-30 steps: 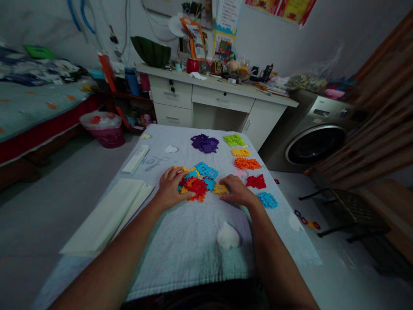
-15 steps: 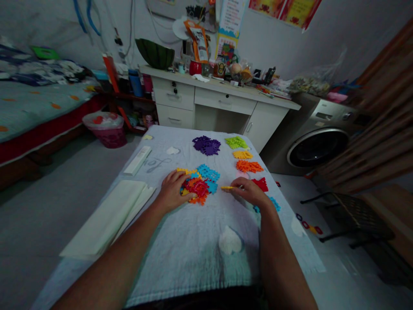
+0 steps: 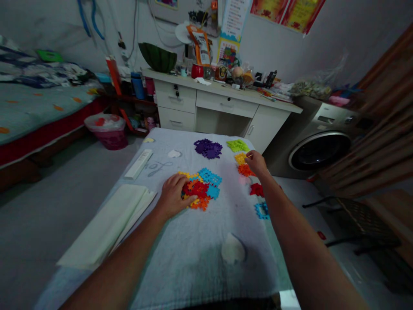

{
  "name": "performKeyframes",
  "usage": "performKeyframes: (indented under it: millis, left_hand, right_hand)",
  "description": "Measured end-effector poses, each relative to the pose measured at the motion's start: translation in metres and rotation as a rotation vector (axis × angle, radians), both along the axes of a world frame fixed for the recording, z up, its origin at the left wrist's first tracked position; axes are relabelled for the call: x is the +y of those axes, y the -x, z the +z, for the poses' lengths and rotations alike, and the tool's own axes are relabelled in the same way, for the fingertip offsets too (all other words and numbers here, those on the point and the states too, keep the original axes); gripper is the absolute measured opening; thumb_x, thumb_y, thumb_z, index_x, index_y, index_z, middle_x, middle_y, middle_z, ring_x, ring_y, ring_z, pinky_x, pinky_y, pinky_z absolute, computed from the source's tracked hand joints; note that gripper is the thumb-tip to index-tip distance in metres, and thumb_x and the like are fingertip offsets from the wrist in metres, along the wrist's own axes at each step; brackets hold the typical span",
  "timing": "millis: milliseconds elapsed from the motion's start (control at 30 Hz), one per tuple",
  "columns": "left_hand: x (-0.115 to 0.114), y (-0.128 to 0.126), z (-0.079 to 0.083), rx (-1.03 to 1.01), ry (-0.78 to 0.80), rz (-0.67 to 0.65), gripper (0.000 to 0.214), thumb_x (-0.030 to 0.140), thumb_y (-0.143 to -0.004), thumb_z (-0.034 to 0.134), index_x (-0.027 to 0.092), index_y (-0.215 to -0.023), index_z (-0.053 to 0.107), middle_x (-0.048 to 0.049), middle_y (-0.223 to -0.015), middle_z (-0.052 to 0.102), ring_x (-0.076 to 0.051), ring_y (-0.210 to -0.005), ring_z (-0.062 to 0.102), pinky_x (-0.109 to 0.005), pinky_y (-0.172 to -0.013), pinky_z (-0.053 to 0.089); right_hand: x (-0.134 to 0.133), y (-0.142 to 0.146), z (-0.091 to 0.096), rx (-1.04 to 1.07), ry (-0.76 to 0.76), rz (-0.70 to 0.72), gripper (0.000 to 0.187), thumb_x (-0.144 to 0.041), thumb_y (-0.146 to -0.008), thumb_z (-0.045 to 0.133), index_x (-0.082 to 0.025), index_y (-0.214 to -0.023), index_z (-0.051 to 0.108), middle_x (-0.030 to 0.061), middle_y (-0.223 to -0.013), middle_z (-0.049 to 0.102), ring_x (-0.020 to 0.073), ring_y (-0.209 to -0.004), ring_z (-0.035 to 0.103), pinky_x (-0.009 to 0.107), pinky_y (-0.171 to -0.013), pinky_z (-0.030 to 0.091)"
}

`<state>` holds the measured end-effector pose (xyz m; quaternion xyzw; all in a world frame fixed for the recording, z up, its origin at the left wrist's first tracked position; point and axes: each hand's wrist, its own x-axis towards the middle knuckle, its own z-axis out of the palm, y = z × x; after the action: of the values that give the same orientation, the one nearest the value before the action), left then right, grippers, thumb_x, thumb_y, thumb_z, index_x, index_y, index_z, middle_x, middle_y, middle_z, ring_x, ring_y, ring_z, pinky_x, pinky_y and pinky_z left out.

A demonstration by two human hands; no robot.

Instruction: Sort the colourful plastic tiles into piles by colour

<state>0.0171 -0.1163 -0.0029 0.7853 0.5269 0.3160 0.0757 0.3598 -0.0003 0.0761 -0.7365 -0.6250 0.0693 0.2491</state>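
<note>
My left hand [image 3: 172, 196] lies on the left side of a mixed heap of coloured plastic interlocking pieces [image 3: 201, 187] on a pale towel-covered table [image 3: 193, 254], fingers curled over the heap's edge. My right hand [image 3: 255, 162] is stretched far forward over the yellow pile [image 3: 240, 158], fingers pinched on a yellow piece. Sorted piles lie around it: purple [image 3: 208, 148], green [image 3: 237, 145], orange [image 3: 245, 170], red [image 3: 256, 189] and blue [image 3: 262, 211].
A white box [image 3: 138, 163] and folded white sheets [image 3: 106, 224] lie at the table's left. Small white heart shapes [image 3: 232, 249] rest on the towel. A cluttered white desk [image 3: 222, 103], a washing machine [image 3: 318, 146], a bed [image 3: 35, 112] and a pink bin [image 3: 108, 130] surround the table.
My right hand picked a yellow piece from beside the mixed heap and carried it forward to the yellow pile. My left hand stayed on the heap. The camera tilted slightly.
</note>
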Motion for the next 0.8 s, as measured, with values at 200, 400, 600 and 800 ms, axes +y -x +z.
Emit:
performKeyframes:
  millis: [200,400,600,800]
  left_hand:
    - [-0.002,0.0,0.002,0.0,-0.032,0.026,0.05,0.05,-0.075,0.067,0.022,-0.114,0.059,-0.0111,-0.127,0.057,-0.032,-0.124,0.049,-0.05,-0.107,0.037]
    - [0.001,0.002,-0.002,0.013,-0.016,0.034,0.052,0.052,-0.074,0.068,0.022,-0.116,0.059,-0.0107,-0.129,0.057,-0.032,-0.126,0.047,-0.051,-0.108,0.034]
    - [0.003,0.003,-0.007,-0.005,-0.012,0.035,0.054,0.054,-0.073,0.07,0.024,-0.116,0.059,-0.01,-0.128,0.058,-0.032,-0.124,0.048,-0.05,-0.107,0.036]
    - [0.001,0.003,-0.004,-0.025,0.007,0.052,0.057,0.057,-0.069,0.073,0.026,-0.114,0.061,-0.0088,-0.126,0.059,-0.032,-0.123,0.049,-0.05,-0.106,0.036]
  right_hand:
    - [0.041,0.007,-0.009,-0.113,0.027,-0.127,0.022,-0.013,-0.08,0.054,-0.016,-0.097,0.067,0.0084,-0.096,0.07,0.0182,-0.086,0.061,0.025,-0.072,0.042]
    - [0.057,0.014,-0.021,-0.206,0.113,-0.157,0.025,-0.012,-0.083,0.051,-0.017,-0.101,0.067,0.0119,-0.103,0.07,0.0203,-0.094,0.063,0.027,-0.076,0.044]
    - [0.054,0.014,-0.028,-0.32,0.098,-0.162,0.031,-0.011,-0.086,0.045,-0.012,-0.107,0.068,0.0209,-0.103,0.069,0.027,-0.097,0.063,0.035,-0.079,0.046]
    - [0.044,0.023,-0.016,-0.337,-0.001,-0.097,0.027,-0.012,-0.085,0.05,-0.012,-0.102,0.071,0.0209,-0.108,0.066,0.0274,-0.101,0.06,0.036,-0.084,0.044]
